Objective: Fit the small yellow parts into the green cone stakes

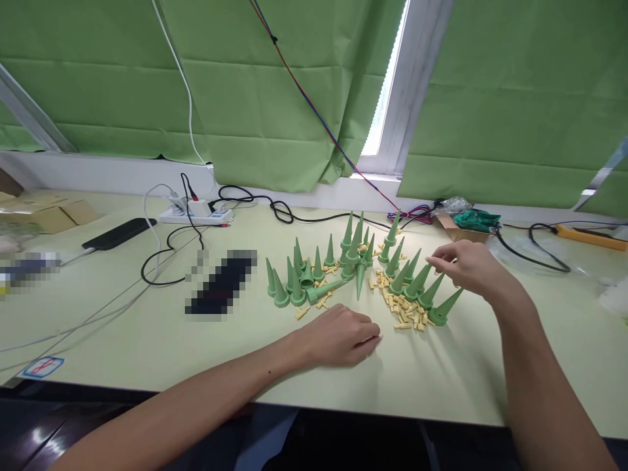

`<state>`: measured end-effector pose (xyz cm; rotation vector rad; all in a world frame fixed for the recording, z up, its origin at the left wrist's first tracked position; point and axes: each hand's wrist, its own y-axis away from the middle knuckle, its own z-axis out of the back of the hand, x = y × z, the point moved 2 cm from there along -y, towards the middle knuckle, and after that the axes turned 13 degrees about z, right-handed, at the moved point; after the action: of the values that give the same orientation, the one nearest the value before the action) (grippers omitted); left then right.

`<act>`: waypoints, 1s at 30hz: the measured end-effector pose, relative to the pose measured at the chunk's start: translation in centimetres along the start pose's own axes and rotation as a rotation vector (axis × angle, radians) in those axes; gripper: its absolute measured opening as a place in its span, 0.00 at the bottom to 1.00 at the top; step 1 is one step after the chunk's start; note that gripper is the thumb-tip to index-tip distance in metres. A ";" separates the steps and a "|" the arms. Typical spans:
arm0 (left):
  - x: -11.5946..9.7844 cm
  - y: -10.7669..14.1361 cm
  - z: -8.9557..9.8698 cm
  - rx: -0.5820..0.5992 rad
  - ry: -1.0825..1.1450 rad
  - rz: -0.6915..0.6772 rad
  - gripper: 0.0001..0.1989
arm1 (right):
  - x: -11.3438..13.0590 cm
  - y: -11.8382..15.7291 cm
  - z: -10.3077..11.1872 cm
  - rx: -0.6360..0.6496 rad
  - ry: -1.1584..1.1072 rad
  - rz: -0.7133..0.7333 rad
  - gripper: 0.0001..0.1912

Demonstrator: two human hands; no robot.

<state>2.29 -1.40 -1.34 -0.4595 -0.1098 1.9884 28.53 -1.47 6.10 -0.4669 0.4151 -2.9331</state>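
Observation:
My right hand [464, 265] is raised over the right end of the group, thumb and fingers pinched together at the tip of a green plastic cone spike [418, 285]. That spike stands upright on its wide base, in a row with others. My left hand [346, 335] rests on the table in front of the group, its fingers curled; whatever may be inside them is hidden. Loose yellow T-shaped plastic pieces [411, 314] lie in a heap between the hands. More green cone spikes [297, 291] stand to the left, and one long green spike [333, 288] lies on its side.
A pixelated dark object [222, 282] lies left of the spikes. Behind it are a white power strip [216, 216] and looping black cables [282, 210]. An open cardboard box [454, 230] with green plastic stands at the back right, near an orange-yellow tool [591, 237]. Yellow boxes [49, 212] sit far left.

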 end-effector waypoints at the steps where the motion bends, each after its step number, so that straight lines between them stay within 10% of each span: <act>1: 0.0 0.0 0.0 -0.004 0.005 -0.004 0.16 | 0.1 0.0 0.0 -0.005 -0.007 0.000 0.17; 16: 0.0 0.0 0.1 -0.012 0.013 0.005 0.17 | 0.8 0.5 0.8 -0.115 0.109 -0.111 0.16; 26: 0.5 -0.1 0.4 -0.186 0.149 0.274 0.16 | 6.6 0.5 3.9 -0.663 0.273 0.197 0.16; 30: 1.0 -0.2 0.8 -0.327 0.286 0.438 0.15 | 9.1 0.7 3.0 -0.557 0.136 0.273 0.16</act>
<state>1.79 -0.28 -0.84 -1.0475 -0.1667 2.3138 20.96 -4.50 11.19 -0.2391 1.2198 -2.5608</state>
